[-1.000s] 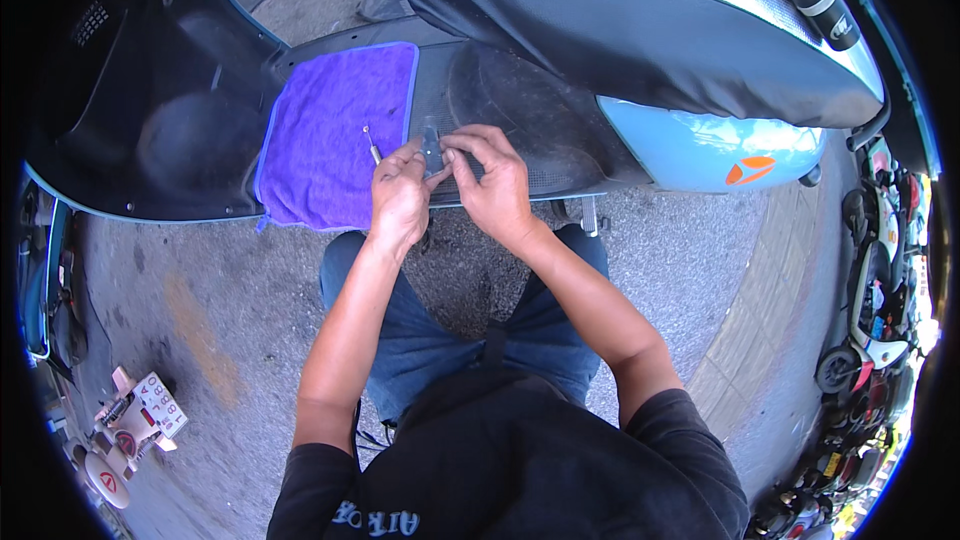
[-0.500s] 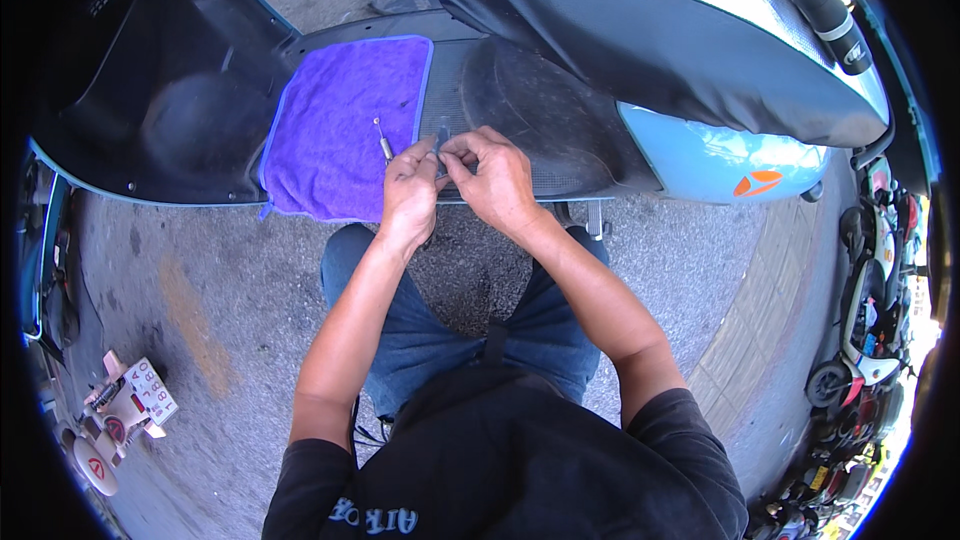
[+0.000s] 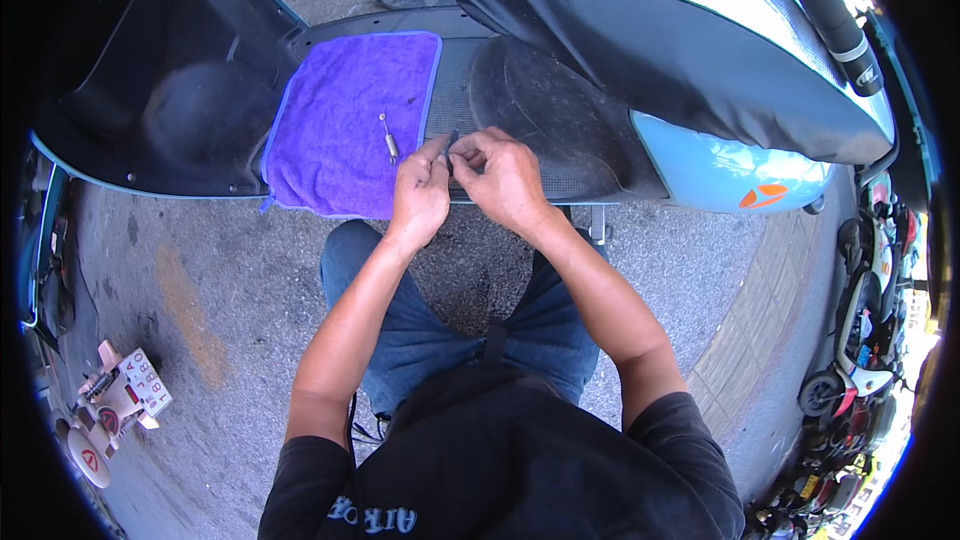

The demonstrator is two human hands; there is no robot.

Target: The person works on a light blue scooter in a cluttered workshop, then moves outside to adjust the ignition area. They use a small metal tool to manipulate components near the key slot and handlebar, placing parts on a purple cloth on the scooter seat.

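My left hand [image 3: 424, 188] is closed with thumb and fingers together on a small dark, slim piece [image 3: 453, 140]. What kind of piece it is, I cannot make out. Close beside it, my right hand [image 3: 500, 178] has its thumb and fingertips pinched at the same piece, and the fingers hide much of it. Beyond my left fingers, a small thin metal part [image 3: 388, 140] with a looped end and a thicker shank lies on a purple towel [image 3: 335, 120]. A tiny dark speck-like bit [image 3: 411, 100] is also on the towel.
The towel is spread over the ribbed footboard [image 3: 455, 70] of a scooter. A long dark seat-like cover [image 3: 600, 50] hangs over the right, above a light blue body panel [image 3: 720, 162]. Parked scooters [image 3: 850, 350] stand far right; a pinkish vehicle [image 3: 115, 395] is at lower left.
The dark piece between my hands now looks darker and more tilted, and my fingers have shifted slightly around it. The whole view has moved a little; the metal part stays on the towel.
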